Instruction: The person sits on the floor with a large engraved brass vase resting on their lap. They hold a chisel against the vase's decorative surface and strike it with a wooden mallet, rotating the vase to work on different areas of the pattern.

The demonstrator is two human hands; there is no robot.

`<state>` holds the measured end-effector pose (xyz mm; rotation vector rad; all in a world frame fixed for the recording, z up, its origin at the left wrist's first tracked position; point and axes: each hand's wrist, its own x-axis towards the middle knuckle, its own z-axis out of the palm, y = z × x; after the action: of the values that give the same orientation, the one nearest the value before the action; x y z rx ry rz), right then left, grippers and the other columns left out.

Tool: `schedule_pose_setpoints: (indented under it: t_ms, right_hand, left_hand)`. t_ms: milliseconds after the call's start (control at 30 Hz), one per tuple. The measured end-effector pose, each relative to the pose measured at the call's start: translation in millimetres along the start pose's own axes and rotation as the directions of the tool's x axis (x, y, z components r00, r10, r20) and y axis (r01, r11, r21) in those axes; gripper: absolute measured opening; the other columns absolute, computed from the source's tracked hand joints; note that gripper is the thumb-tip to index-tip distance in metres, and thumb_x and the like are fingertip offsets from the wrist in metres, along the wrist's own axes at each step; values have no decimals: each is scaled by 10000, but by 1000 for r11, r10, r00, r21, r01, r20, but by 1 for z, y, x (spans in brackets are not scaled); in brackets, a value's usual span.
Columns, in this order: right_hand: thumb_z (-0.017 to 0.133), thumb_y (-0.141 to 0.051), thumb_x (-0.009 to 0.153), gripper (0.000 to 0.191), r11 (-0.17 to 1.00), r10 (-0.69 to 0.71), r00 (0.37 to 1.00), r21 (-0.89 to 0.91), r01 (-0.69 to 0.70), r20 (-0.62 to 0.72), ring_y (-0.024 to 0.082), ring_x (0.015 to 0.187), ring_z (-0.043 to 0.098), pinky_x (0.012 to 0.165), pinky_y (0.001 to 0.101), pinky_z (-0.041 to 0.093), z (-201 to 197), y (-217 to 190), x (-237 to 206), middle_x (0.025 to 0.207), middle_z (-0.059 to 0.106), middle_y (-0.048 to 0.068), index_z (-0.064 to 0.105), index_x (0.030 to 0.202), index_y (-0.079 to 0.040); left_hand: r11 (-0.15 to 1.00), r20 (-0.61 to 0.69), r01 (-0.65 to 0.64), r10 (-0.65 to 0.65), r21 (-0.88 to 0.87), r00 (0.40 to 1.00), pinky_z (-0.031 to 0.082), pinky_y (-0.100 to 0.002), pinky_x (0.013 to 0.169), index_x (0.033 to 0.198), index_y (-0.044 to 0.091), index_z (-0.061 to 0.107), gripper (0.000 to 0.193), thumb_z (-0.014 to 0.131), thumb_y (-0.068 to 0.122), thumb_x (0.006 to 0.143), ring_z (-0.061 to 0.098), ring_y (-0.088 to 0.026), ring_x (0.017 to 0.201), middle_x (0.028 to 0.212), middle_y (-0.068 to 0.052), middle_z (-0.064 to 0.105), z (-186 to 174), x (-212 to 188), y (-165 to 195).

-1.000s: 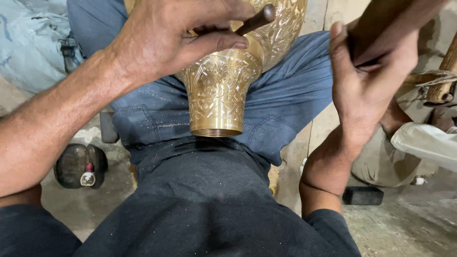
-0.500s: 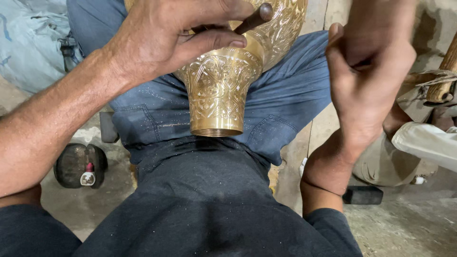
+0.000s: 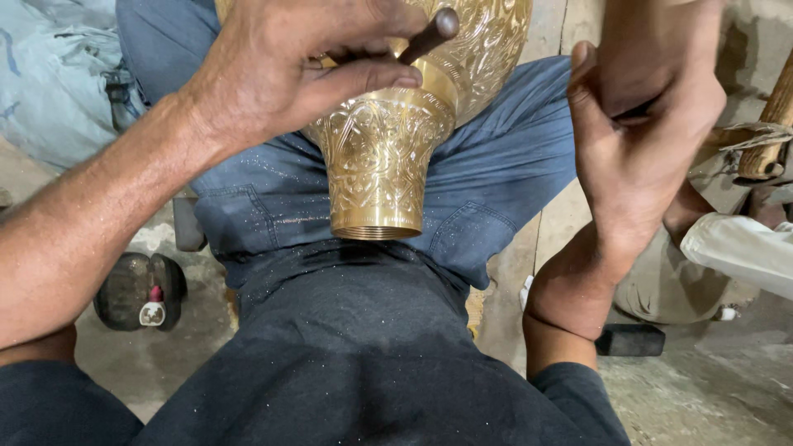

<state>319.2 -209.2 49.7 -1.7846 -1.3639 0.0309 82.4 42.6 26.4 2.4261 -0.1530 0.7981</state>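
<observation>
The engraved brass vase point(image 3: 384, 161) is laid across the lap, neck toward the body, directly beneath the left hand point(image 3: 289, 70) pinching a dark punch point(image 3: 425, 35), while the right hand point(image 3: 640, 140), raised just right of the vase, is closed on something hidden.
</observation>
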Motion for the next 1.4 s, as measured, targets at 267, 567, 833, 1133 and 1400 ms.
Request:
schedule_pose_setpoints:
  t_ms: [267,567,833,1133,1400]
  right_hand:
    - [765,110,1000,481,956,-246,967,-179,230,-69,290,1027,689,936,368,549,7,3,1,1167,669,190,495,1392,37]
    - [801,54,957,483,848,-320,944,-418,325,85,332,959,644,859,404,517,-3,-11,12,1087,647,199,526,1354,80]
    - [798,28,990,379,973,-75,997,-216,78,22,329,930,653,844,395,505,4,-30,18,1062,673,160,561,1285,14]
    - [747,60,1011,488,992,-66,997,-108,69,34,365,958,614,919,384,513,0,-11,6,1080,625,178,503,1431,18]
    - [758,89,976,462,936,-214,975,-274,222,59,329,1009,597,941,393,490,1,-16,12,1167,621,193,504,1362,69]
  left_hand:
    - [997,-5,-57,57,55,998,626,-332,890,1289,21,667,290,792,152,1062,756,-196,995,1073,-95,754,-5,3,2]
    - [994,31,87,-86,-67,996,652,-333,857,1263,14,670,269,800,160,1078,776,-218,987,1058,-106,762,-1,2,4]
    - [997,-3,51,-51,-57,999,652,-342,901,1310,5,644,320,799,155,1074,771,-221,1019,1099,-116,758,1,-5,1]
    - [999,-20,-47,47,15,999,634,-294,972,1342,41,622,295,756,117,1090,762,-201,1096,1208,-91,744,-5,-3,2]
    - [994,-12,86,-87,-69,996,646,-319,909,1276,7,679,275,786,147,1065,766,-189,1014,1010,-69,759,2,-8,-1]
